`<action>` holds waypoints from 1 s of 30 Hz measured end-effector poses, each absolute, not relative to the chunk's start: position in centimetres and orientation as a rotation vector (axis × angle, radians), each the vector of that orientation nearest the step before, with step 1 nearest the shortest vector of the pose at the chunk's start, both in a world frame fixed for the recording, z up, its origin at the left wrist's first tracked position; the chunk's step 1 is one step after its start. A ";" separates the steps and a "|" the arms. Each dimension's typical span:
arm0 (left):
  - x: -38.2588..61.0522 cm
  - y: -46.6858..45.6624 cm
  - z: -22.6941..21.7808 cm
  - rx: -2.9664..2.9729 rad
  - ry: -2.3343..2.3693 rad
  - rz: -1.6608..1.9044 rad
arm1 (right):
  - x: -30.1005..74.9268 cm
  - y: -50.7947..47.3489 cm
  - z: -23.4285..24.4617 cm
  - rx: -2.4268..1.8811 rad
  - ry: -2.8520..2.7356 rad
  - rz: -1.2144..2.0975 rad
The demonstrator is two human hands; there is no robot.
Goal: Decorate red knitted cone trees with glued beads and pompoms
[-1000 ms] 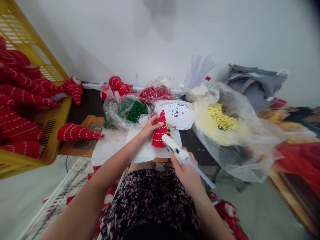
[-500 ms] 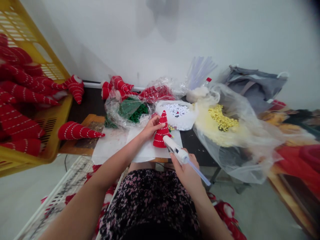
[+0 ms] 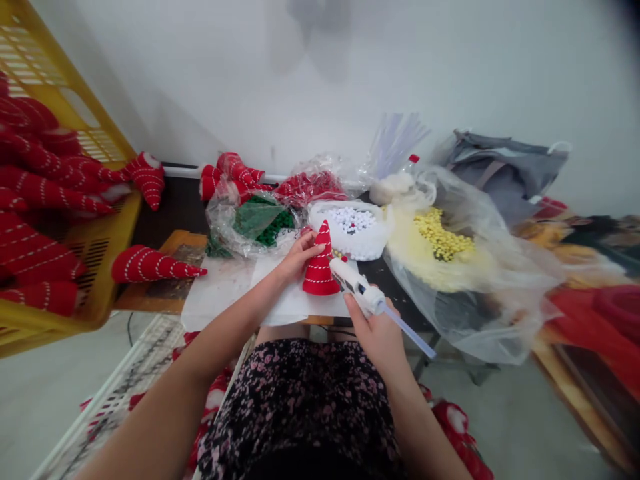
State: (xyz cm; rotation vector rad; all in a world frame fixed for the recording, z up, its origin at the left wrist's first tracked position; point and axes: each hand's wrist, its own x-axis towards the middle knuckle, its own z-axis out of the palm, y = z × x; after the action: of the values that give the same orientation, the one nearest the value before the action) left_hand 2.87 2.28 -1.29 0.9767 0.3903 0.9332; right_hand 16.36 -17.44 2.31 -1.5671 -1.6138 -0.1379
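Red striped fabric cone (image 3: pixel 319 270) at about 12 o'clock from the body, upright, base on a white paper sheet (image 3: pixel 280 297), tip toward 12 o'clock, long axis near vertical in view. Left hand (image 3: pixel 300 259) the nearer one: grip closed lightly on the cone, fingers (image 3: pixel 314 248) pressed to its 9 o'clock side. Right hand (image 3: pixel 375 337) slightly farther off, grip closed around the handle of a white hot glue gun (image 3: pixel 356 283), glue stick (image 3: pixel 407 332) trailing from the back toward 4 o'clock. Gun's long axis running from 10 to 4 o'clock, nozzle end just beside the cone's 3 o'clock side; contact impossible to confirm from this view.

Beyond, on a dark worktop (image 3: pixel 385 287): a plastic bag of green pompoms (image 3: pixel 265 223) at 11 o'clock, a bag of white pompoms (image 3: pixel 350 230) at 12 o'clock, a clear bag of small yellow balls (image 3: pixel 443 243) at 2 o'clock. At 10 o'clock, a loose striped cone (image 3: pixel 150 265) beside a yellow plastic crate (image 3: pixel 97 293) heaped with more.
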 end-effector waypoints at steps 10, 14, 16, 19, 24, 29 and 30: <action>2.9 2.3 -1.6 0.981 0.389 0.914 | 16.2 -16.9 1.9 -1.598 -1.622 -0.187; 3.0 2.2 -1.5 0.956 0.409 0.925 | 16.2 -16.7 1.7 -1.613 -1.612 -0.200; 3.0 2.2 -1.5 0.947 0.414 0.923 | 16.1 -16.7 1.8 -1.608 -1.612 -0.207; 3.0 2.2 -1.4 0.928 0.416 0.925 | 16.2 -16.9 1.9 -1.604 -1.613 -0.190; 2.9 2.1 -0.8 0.873 0.436 0.942 | 17.1 -17.5 2.0 -1.634 -1.531 -0.038; 2.8 2.1 -0.7 0.810 0.473 0.941 | 17.9 -17.0 1.9 -1.578 -1.317 0.263; 2.8 2.1 -0.7 0.804 0.476 0.944 | 17.9 -16.8 1.8 -1.570 -1.293 0.316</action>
State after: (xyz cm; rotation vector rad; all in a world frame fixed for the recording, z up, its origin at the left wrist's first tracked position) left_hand 2.77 2.11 -0.70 0.8039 0.4756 0.9443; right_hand 17.92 -16.84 1.79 -1.5695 -1.2930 0.3159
